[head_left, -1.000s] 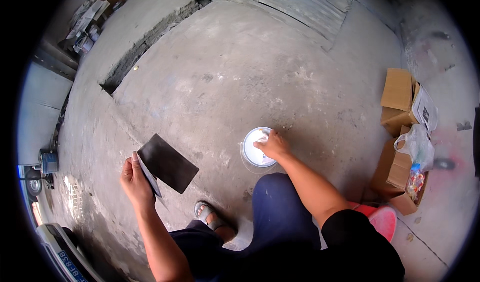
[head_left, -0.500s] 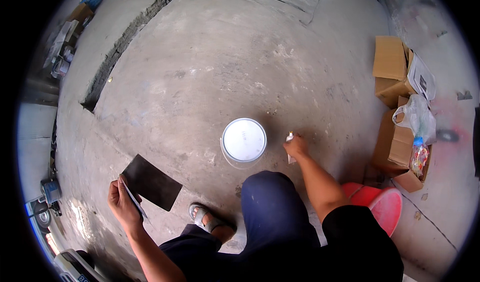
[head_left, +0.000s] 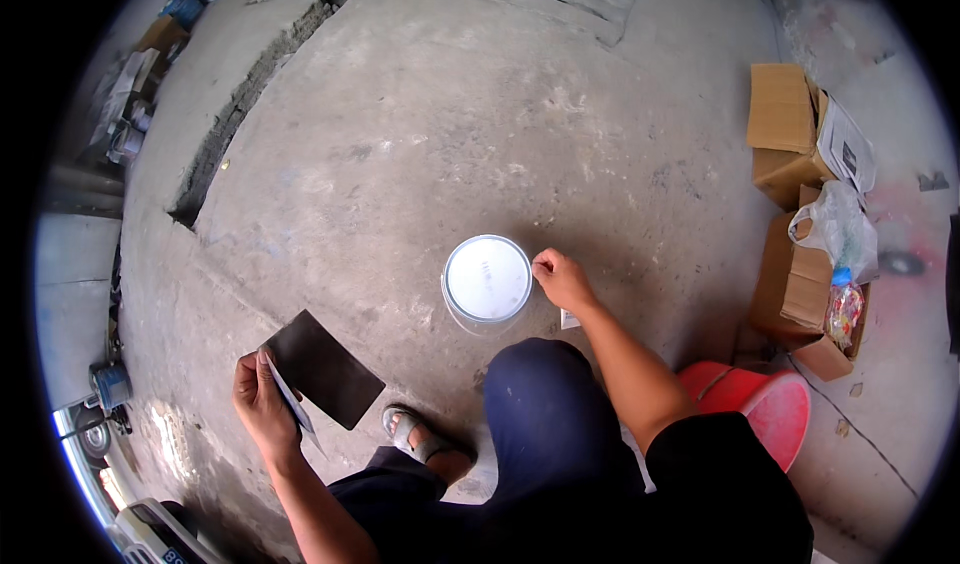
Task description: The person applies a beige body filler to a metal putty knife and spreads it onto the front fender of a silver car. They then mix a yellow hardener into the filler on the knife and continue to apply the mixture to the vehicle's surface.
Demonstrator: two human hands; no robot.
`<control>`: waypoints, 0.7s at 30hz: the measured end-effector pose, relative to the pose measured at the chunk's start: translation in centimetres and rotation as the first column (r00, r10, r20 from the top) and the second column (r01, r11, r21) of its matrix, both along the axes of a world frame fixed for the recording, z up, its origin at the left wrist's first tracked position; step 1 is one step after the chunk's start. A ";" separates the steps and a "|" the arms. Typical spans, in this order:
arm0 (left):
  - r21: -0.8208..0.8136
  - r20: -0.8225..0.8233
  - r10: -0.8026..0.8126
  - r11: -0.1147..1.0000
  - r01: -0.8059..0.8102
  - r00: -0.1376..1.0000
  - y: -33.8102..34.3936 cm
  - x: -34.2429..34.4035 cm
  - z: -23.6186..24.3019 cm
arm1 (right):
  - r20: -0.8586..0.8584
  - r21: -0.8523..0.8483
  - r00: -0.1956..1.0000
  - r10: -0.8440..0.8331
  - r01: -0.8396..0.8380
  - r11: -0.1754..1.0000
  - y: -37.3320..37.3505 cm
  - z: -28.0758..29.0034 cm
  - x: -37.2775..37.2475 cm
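On the floor (head_left: 420, 194), a packet (head_left: 569, 319) seems set down near the lidded bucket (head_left: 487, 279); the left hand (head_left: 265, 404) grips a dark sheet (head_left: 325, 369); whether the right hand (head_left: 562, 278) is empty, I can't tell.

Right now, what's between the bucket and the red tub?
In the head view, your right forearm crosses between the bucket and the tub. A small white item, partly hidden by the forearm, shows there too.

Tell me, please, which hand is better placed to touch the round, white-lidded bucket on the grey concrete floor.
Probably the right hand: it is close beside the bucket, while the left hand is farther away and holds a dark, flat, rectangular sheet.
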State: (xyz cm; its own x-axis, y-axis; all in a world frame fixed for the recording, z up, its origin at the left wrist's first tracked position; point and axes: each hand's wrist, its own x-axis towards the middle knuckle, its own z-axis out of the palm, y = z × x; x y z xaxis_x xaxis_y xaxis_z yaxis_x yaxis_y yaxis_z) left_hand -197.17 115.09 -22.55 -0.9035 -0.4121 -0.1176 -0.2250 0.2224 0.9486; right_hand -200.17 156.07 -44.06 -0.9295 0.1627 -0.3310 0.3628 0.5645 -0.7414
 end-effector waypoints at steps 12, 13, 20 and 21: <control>0.071 -0.005 -0.176 0.982 0.176 0.984 1.1 -1.0 -0.8 | 0.337 -0.031 0.940 0.051 -0.044 0.999 -0.6 4.0 -3.5; 0.063 -0.001 -0.188 0.980 0.188 0.982 1.1 -1.0 -1.0 | 0.418 -0.130 0.907 0.051 0.004 0.991 -0.7 5.5 -3.7; 0.060 -0.010 -0.187 0.981 0.187 0.982 2.6 -1.2 -1.2 | -0.076 0.277 0.984 -0.162 0.177 0.944 5.4 12.0 -1.2; 0.078 0.028 -0.186 0.980 0.184 0.982 3.0 -1.0 -0.5 | -0.112 0.338 0.977 -0.184 0.211 0.917 6.8 12.2 -0.7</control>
State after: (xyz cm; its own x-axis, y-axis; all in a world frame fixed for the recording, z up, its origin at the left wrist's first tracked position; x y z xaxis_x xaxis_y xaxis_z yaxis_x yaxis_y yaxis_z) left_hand -198.22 118.09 -23.09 -0.9581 -0.2270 -0.1747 -0.2198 0.1918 0.9565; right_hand -200.84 162.84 -31.86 -0.8867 0.4372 -0.1502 0.4436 0.7134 -0.5424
